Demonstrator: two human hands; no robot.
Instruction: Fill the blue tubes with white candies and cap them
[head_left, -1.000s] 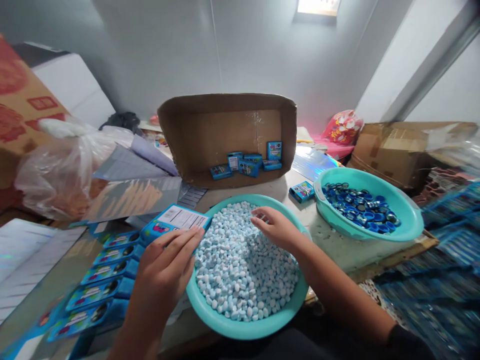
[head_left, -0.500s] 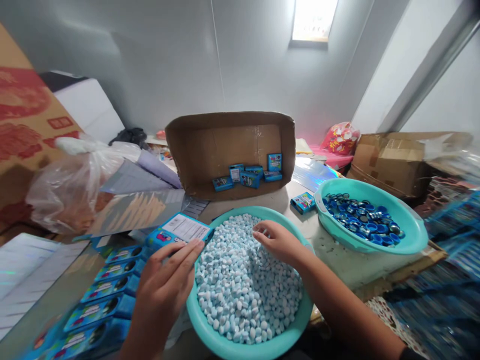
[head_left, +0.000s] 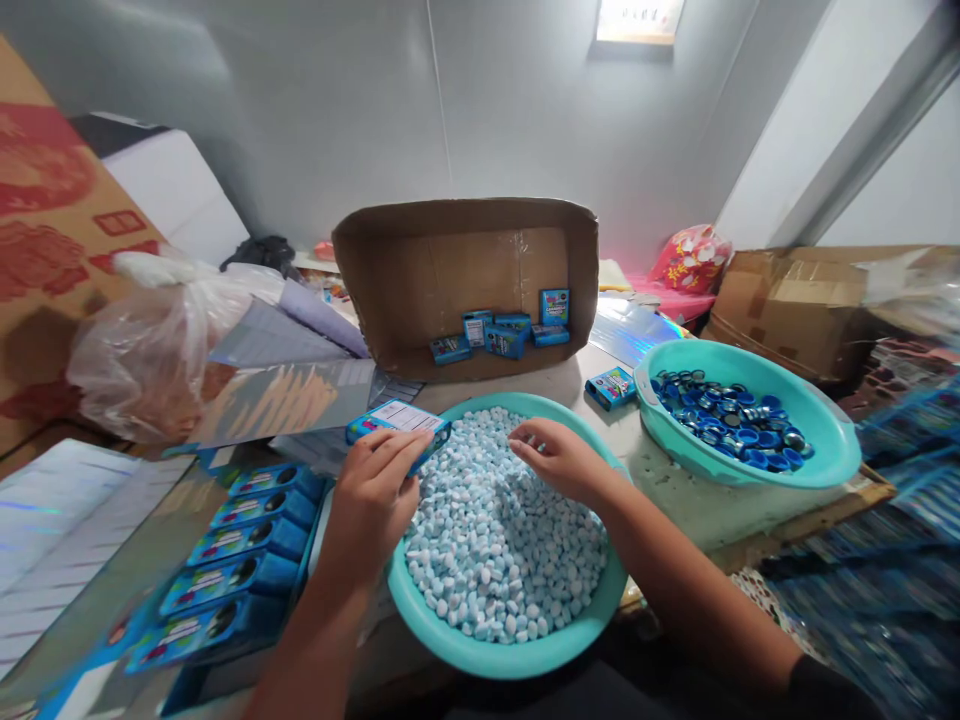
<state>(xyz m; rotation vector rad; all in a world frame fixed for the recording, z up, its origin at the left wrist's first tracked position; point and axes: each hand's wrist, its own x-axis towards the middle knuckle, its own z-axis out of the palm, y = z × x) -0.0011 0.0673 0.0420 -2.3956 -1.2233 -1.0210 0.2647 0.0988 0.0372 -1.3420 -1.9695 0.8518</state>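
Observation:
My left hand [head_left: 379,490] is closed on a small blue candy box [head_left: 401,415], its white printed panel facing up. The box is tilted over the left rim of a turquoise basin [head_left: 502,660]. Pale blue and white candy tablets [head_left: 502,560] fill this basin. Above their right side hovers my right hand [head_left: 559,460], its fingers curled toward the thumb. What lies inside those fingers, if anything, is hidden. Left of my left forearm, several blue boxes [head_left: 236,580] stand in a row.
An open cardboard carton [head_left: 442,270] behind the basin holds several blue boxes. One more blue box [head_left: 611,387] lies beside a second turquoise basin [head_left: 832,455] of blue caps. Cardboard sheets [head_left: 292,400] and a clear plastic bag [head_left: 150,350] are at left; blurred blue packs are stacked at right.
My left hand and the blue box have moved right, closer over the basin's edge. My right hand stays nearly in place above the tablets. The view has shifted slightly.

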